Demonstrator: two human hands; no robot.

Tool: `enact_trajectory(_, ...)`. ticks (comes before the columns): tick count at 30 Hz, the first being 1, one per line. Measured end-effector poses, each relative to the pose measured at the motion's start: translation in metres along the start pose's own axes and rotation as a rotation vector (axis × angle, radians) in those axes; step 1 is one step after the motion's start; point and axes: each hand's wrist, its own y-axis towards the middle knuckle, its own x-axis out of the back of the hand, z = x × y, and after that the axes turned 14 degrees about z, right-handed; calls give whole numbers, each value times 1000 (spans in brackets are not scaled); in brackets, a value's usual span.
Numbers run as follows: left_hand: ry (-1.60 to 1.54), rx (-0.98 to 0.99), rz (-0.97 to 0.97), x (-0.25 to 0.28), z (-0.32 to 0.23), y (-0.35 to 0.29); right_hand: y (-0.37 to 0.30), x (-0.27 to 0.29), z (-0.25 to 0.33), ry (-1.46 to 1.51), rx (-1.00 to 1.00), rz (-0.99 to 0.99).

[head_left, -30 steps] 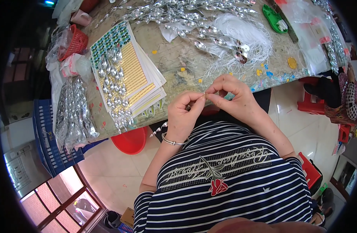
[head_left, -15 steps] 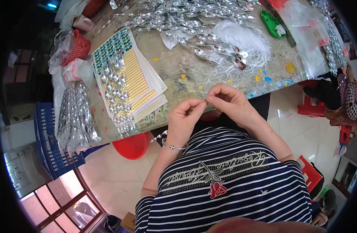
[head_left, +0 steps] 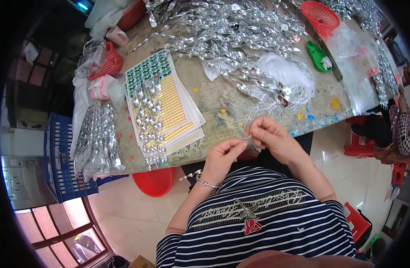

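Patterned sheets (head_left: 176, 107) lie near the tabletop's (head_left: 191, 73) front edge. Over that same edge, the left hand (head_left: 223, 155) pinches a thin pale strand (head_left: 248, 138); the right hand (head_left: 276, 139) curls close beside it, though whether gripping, I can't tell.

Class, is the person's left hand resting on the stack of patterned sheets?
No, the left hand is beside the right hand, apart from the stack of patterned sheets.

Between the hands (head_left: 225, 154), a thin strand (head_left: 247, 138) is appearing too small to identify. The upper edge is cutting off the silver twisted strips (head_left: 205, 27). The bench (head_left: 189, 71) is covering part of a red basin (head_left: 153, 183), and the lower edge is cropping a cardboard box (head_left: 141, 263).
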Motion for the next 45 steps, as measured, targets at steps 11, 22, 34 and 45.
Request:
enact_trajectory(11, 66, -33, 27, -2, -7, -1, -5, 2, -3, -33, 27, -32)
enact_trajectory(22, -40, 165, 195, 2, -4, -6, -13, 28, 31, 109, 179, -159)
enact_trajectory(34, 58, 149, 309, 15, 23, -32, -22, 24, 20, 52, 82, -211)
enact_trajectory(45, -83, 35, 300, -2, 11, -7, -22, -1, 12, -140, -62, 11)
